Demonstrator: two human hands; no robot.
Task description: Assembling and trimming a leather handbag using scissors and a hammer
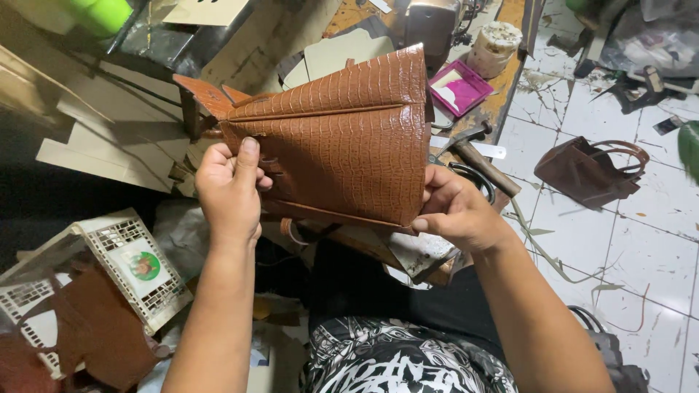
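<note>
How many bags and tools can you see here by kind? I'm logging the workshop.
Tan crocodile-textured bag, held by the left hand and right hand: 1
Dark brown bag on the floor: 1
Hammer: 1
Total: 3

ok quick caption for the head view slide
Both hands, left hand and right hand, hold up a tan crocodile-embossed leather bag above a cluttered workbench, with a hammer alongside.

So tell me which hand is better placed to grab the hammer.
Right. The right hand grips the brown bag at its edge, just beside the hammer on the bench. The left hand grips the far edge.
</note>
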